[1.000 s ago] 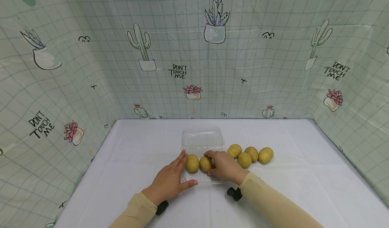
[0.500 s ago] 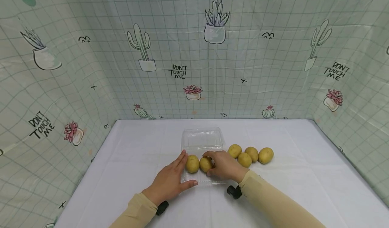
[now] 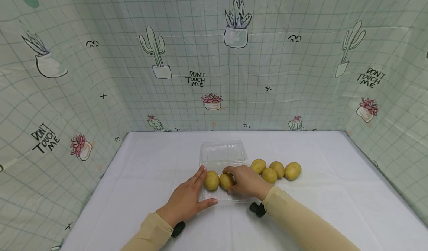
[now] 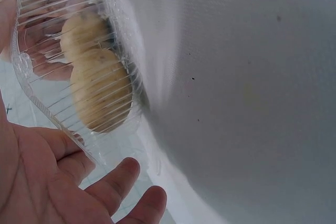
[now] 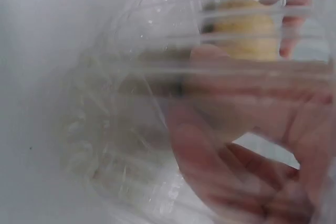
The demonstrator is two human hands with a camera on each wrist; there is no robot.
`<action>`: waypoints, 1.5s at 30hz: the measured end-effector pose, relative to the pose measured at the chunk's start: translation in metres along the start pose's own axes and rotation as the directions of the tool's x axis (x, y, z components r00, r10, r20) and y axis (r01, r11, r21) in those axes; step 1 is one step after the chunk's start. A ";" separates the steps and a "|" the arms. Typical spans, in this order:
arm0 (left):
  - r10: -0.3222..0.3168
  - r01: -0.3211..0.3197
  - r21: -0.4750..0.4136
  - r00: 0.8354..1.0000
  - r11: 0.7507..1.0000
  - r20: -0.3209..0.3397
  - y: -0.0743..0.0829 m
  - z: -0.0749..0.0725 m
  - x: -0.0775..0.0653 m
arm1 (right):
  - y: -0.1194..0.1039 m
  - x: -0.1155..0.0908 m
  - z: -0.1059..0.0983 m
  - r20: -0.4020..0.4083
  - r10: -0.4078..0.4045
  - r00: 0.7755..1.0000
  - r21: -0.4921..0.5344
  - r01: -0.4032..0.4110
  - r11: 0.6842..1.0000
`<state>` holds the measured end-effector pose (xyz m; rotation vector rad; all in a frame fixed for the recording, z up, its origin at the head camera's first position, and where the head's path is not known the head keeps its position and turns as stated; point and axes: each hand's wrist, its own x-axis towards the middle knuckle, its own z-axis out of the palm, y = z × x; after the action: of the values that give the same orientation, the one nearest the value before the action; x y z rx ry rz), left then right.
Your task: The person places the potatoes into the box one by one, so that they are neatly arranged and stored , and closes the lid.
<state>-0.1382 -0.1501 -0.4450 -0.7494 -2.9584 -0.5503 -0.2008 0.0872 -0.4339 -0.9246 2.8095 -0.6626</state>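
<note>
Potato (image 3: 226,182) clamped by right hand (image 3: 248,182) | left hand (image 3: 187,197), thumb and fingers apart, at container's (image 3: 227,197) 9 o'clock | roll risked by uneven release

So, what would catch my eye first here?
Probably the yellow potatoes in the open clear container, with the right hand gripping one. Four more potatoes lie on the white table to the right. Behind rises a pale backdrop printed with cacti and "DON'T TOUCH ME".

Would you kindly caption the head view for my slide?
Right hand holds one potato beside another potato in an open clear container.
</note>
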 end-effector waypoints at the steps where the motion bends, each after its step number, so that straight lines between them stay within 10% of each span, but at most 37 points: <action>1: 0.000 0.000 0.000 1.000 1.000 0.000 0.000 0.000 0.000 | 0.000 0.000 0.000 0.003 -0.001 1.000 -0.002 0.001 1.000; 45: 0.001 -0.001 -0.003 1.000 1.000 0.000 0.003 -0.003 -0.001 | -0.001 -0.003 -0.008 0.034 -0.019 0.999 -0.019 0.019 1.000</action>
<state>-0.1363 -0.1491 -0.4415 -0.7507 -2.9579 -0.5555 -0.2000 0.0913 -0.4267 -0.9580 2.7857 -0.6167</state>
